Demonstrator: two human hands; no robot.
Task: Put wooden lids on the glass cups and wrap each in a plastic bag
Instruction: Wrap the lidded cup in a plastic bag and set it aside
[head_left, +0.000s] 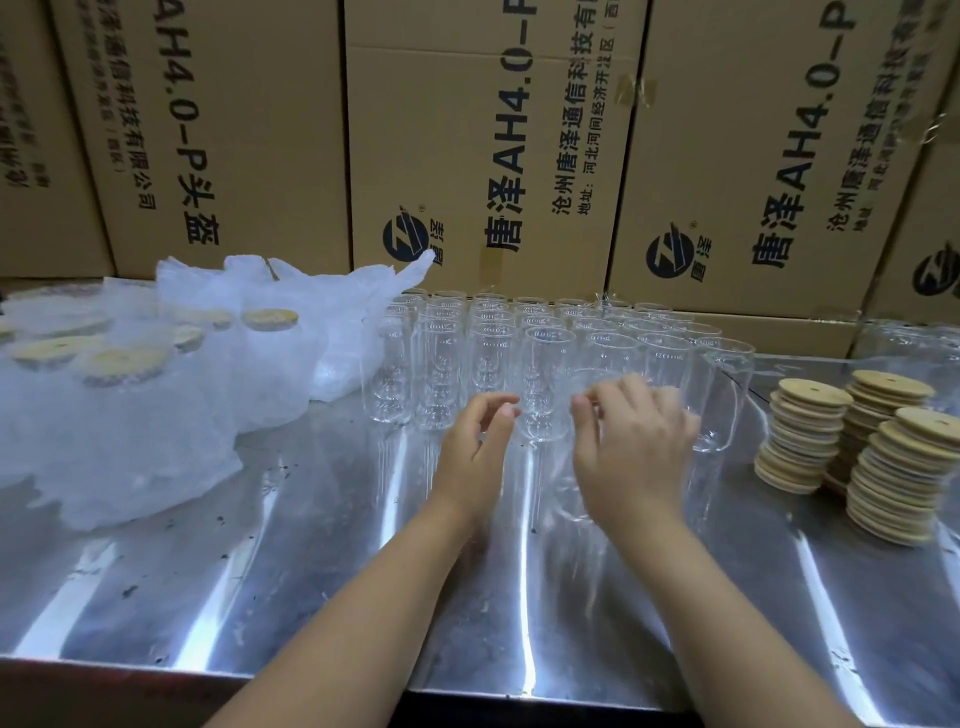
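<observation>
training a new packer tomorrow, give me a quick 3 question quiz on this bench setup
1. True or false: the wooden lid stacks stand to the left of the open glass cups.
2. Where do the bagged cups, already lidded, lie? A) left of the open glass cups B) right of them C) at the front edge
3. Fill in: behind the cups stand ___ boxes with printed lettering.

Key: 1 false, the wooden lid stacks are on the right; 2 A; 3 cardboard.
</observation>
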